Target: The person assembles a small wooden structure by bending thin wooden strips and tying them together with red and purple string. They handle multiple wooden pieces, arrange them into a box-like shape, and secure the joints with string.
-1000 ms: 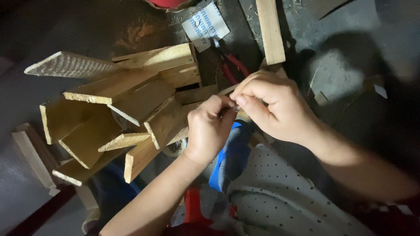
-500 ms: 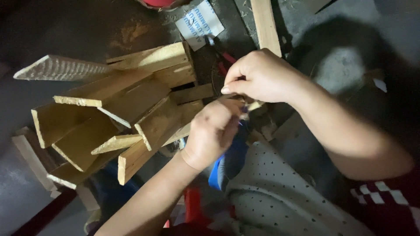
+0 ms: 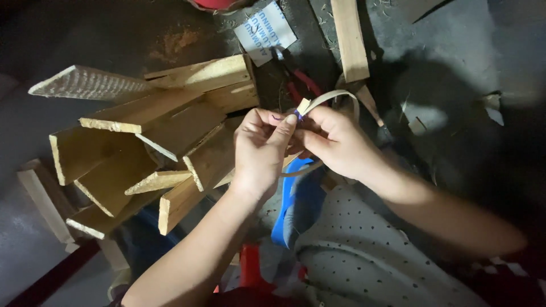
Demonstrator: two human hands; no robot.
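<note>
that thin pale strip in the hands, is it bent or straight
Bent. The thin pale strip arcs up in a loop above the right hand, and the left hand pinches its end at the fingertips.

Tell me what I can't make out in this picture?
- Head view: the strip curls behind the right hand, hiding where it ends.
- The left hand fingers cover the grip on the strip's tip.
- The red tool lies half under the wood pieces.
- The red object is cut off by the top edge.
</note>
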